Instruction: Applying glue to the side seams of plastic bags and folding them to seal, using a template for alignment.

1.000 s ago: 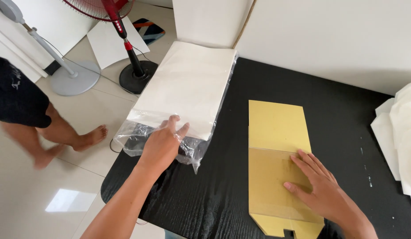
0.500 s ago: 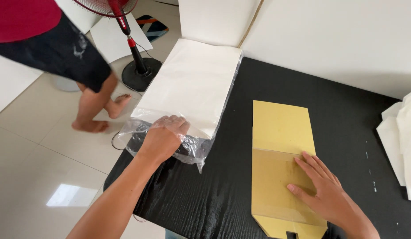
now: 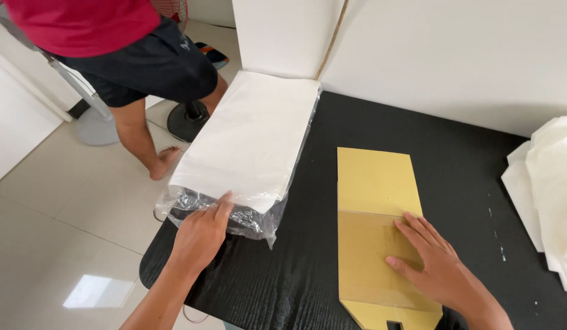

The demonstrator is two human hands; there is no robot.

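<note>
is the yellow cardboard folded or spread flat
Folded: the cardboard lies with its lower flap doubled over, pressed by the right hand.

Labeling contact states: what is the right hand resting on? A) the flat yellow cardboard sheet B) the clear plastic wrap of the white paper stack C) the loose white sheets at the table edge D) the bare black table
A: the right hand lies flat, fingers spread, on the yellow cardboard sheet.
</note>
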